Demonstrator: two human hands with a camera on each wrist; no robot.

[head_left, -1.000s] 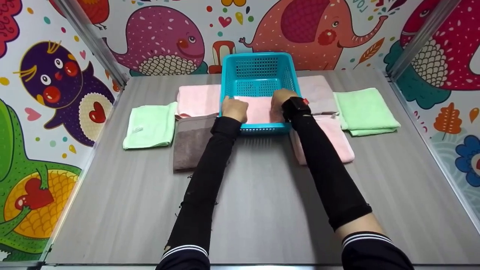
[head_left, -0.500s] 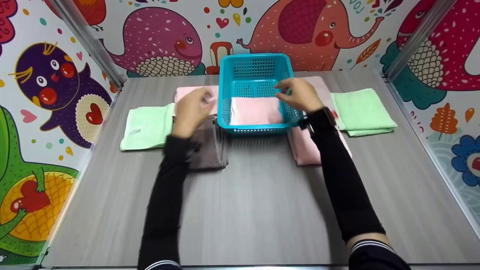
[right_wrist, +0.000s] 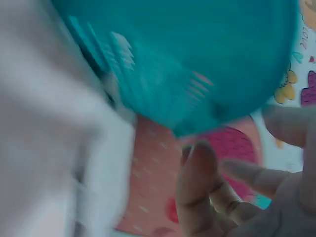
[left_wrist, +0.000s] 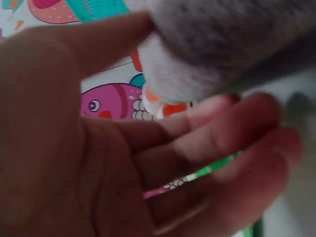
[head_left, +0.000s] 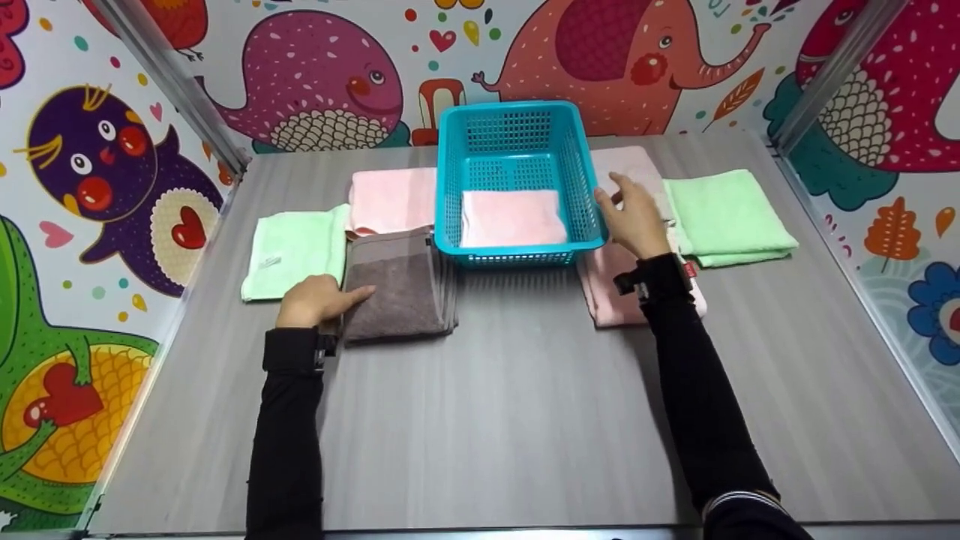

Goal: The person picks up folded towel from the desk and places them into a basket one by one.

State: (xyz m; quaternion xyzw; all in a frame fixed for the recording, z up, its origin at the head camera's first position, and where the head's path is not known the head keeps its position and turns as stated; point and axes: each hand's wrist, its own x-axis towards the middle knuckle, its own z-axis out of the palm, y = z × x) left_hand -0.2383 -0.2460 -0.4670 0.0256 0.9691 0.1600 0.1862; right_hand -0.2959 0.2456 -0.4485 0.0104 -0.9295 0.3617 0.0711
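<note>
My left hand (head_left: 311,301) is at the left edge of a folded grey-brown towel (head_left: 397,281). In the left wrist view, the thumb reaches the top of the towel's fold (left_wrist: 187,54), and the fingers (left_wrist: 207,143) extend just below it, loosely bent. My right hand (head_left: 636,217) hovers by the right side of a teal plastic basket (head_left: 444,176), over pink towels. Its fingers are apart and relaxed, with nothing between them; the right wrist view puts them just beside the basket wall (right_wrist: 197,64). A folded pink towel (head_left: 514,219) lies in the front of the basket.
Left of the basket are a pink towel (head_left: 394,196) and a light green towel (head_left: 296,251). To its right lie a pale pink towel (head_left: 628,161), a pink towel (head_left: 619,289) and another light green towel (head_left: 731,217). Cartoon-printed walls (head_left: 322,82) enclose the grey table (head_left: 517,420).
Both hands have let go of the pink towel in the basket. The left hand has moved left and down to the grey-brown towel; the right hand has drawn out to the basket's right side.
</note>
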